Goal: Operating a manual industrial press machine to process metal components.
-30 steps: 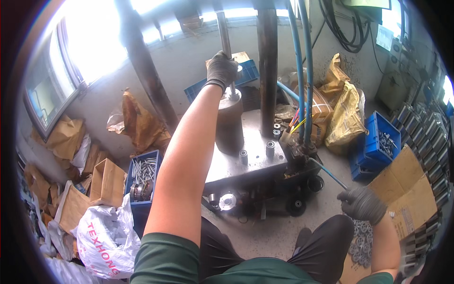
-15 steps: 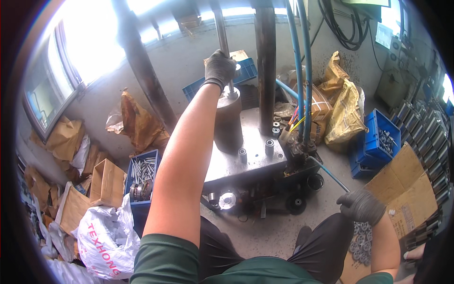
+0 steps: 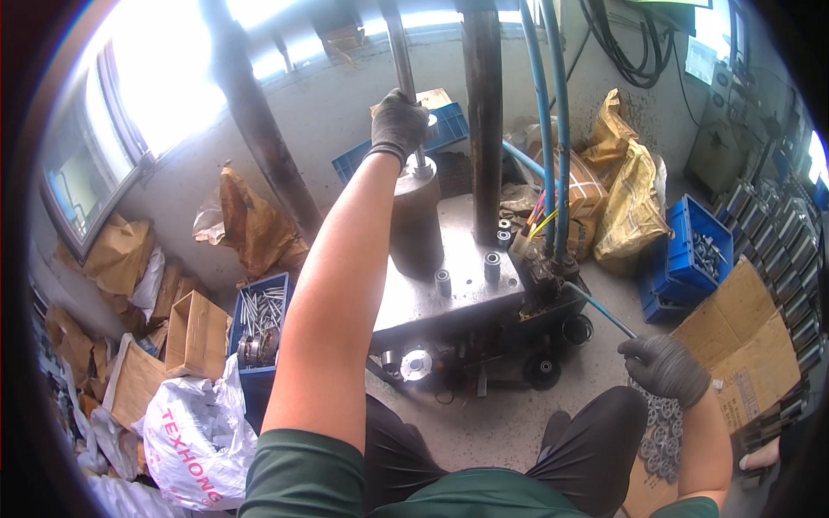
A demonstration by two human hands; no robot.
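Observation:
My left hand (image 3: 400, 125), in a dark grey glove, is wrapped round an upright metal rod (image 3: 396, 43) above a thick steel cylinder (image 3: 417, 220). A small pale metal piece shows beside its fingers, partly hidden. The cylinder stands on the steel table of a press (image 3: 466, 298), where small ring-shaped metal sleeves (image 3: 491, 266) also stand. To the lower right, my gloved right hand (image 3: 667, 369) is closed on the end of a thin blue-grey lever (image 3: 600, 309) that runs to the press's valve block (image 3: 546, 281).
Dark posts (image 3: 484, 121) and blue hoses (image 3: 561, 129) rise around the press. A blue crate of metal rods (image 3: 263, 315) and a white sack (image 3: 194, 440) lie left. Right are blue crates (image 3: 695, 246), cardboard (image 3: 738, 345) and metal rings (image 3: 661, 440). Another person's foot (image 3: 760, 456) shows at lower right.
My right hand and the lever's end have risen slightly. My left hand keeps its hold on the rod, almost unmoved. The other person's foot has shifted a little.

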